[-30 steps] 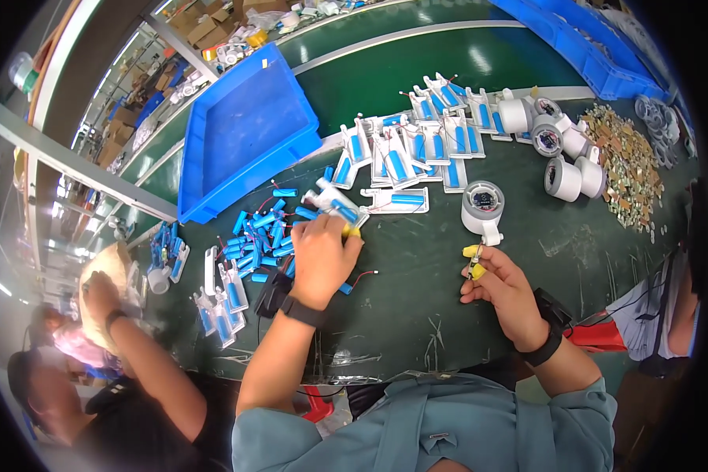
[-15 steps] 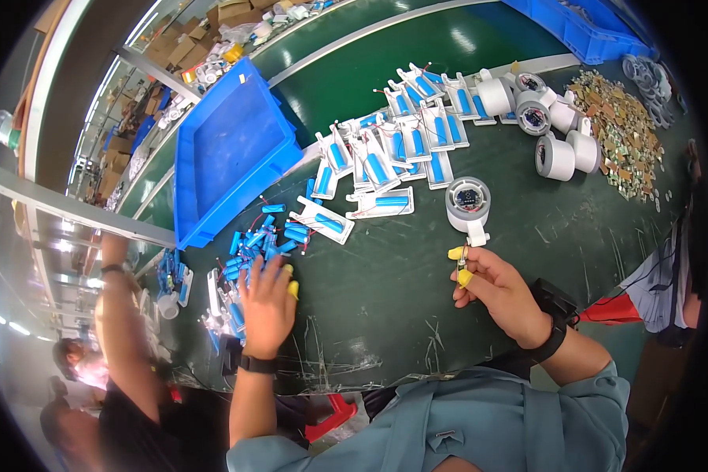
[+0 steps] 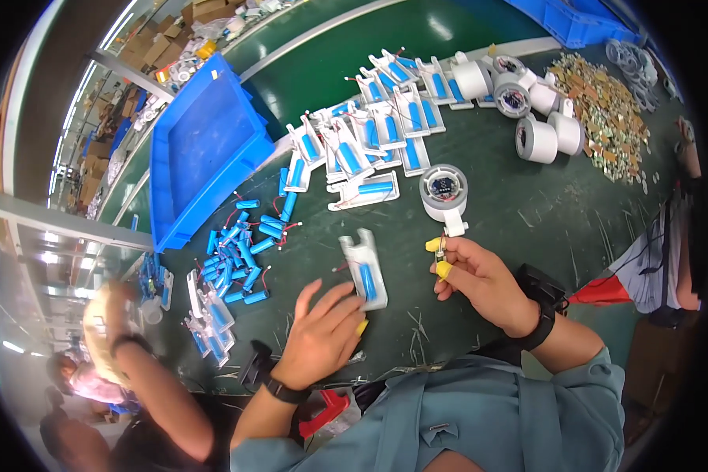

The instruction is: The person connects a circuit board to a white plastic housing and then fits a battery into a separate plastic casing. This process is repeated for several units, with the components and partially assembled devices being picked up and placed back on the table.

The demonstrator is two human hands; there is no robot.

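Observation:
Between the yellow-covered thumb and finger of my right hand [image 3: 488,287] is a small circuit board [image 3: 440,256] with thin wires. Just beyond it stands a white round lamp-like head [image 3: 444,193], its grey-rimmed open face showing electronics inside. My left hand [image 3: 318,342] has its fingers spread, the fingertips at the near edge of a white plastic holder [image 3: 377,271]. In that holder lies a blue cylindrical battery [image 3: 367,282] with a red wire. Whether the fingers press on the holder or only rest beside it is hard to tell.
Loose blue batteries [image 3: 240,252] lie in a pile to the left, below a blue bin [image 3: 212,149]. Several battery-filled white holders [image 3: 346,157] spread across the back. White round heads [image 3: 536,140] and a heap of small boards [image 3: 606,118] sit at right. A co-worker's arm [image 3: 161,385] reaches in at left.
A white holder with its battery has come from the edge of the battery pile toward me and right. My left hand has moved right and nearer. My right hand keeps its pinch on the board.

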